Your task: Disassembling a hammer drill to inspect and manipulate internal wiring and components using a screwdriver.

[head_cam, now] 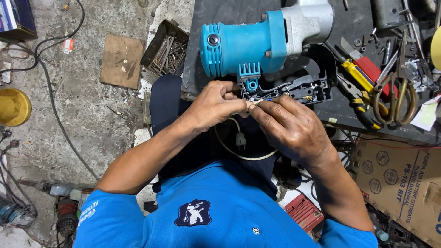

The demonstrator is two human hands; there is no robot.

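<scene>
A blue and silver power tool (257, 41) lies on a dark workbench (216, 14), its black handle half (298, 89) opened toward me with wiring showing inside. My left hand (213, 105) and my right hand (289, 124) meet at the handle's near edge, both pinching the end of a white power cord (232, 149). The cord loops down over my lap, and its grey plug (240, 139) dangles below my hands.
Scissors (395, 92), yellow-handled pliers (360, 98), a red-handled tool and small screws lie on the bench to the right. A cardboard box (404, 183) stands at the lower right. A tray of nails (165, 48), a wooden board, cables and a yellow bowl (14, 106) lie on the concrete floor.
</scene>
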